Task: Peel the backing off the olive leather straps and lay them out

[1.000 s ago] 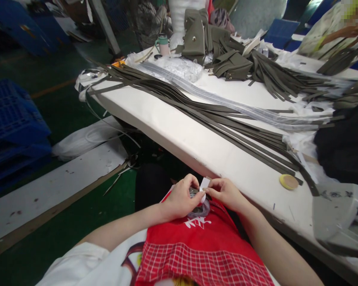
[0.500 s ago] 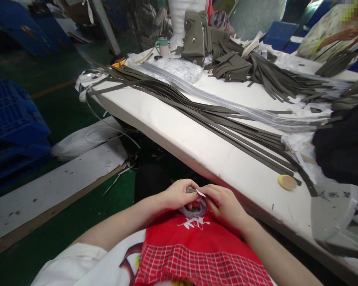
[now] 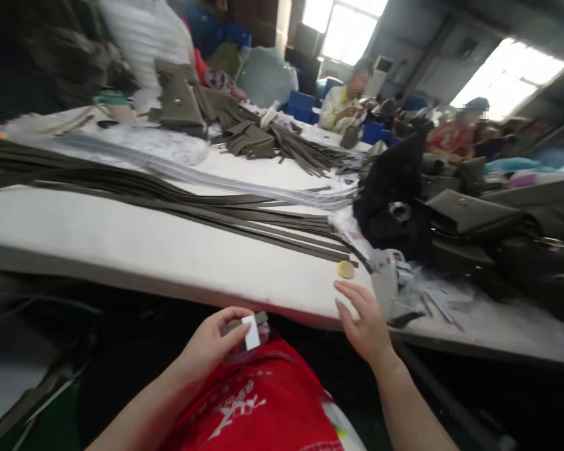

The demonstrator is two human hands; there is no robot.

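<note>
Head view: a flat, stiff-looking white tag [image 3: 250,333] is pinched, along with a short olive strip [image 3: 260,317], between the thumb and fingers of the left hand [image 3: 216,338], over the red apron [image 3: 272,401], while the right hand [image 3: 365,322] is held empty with its fingers parted. The step in hand is judged to be a reach toward the round yellow-edged disc [image 3: 346,270] (it lies just beyond the right fingertips), and a low pinch at its rim would be called for. Beyond both grips, smooth dark straps [image 3: 183,200] are spread lengthwise over the white table [image 3: 122,232].
</note>
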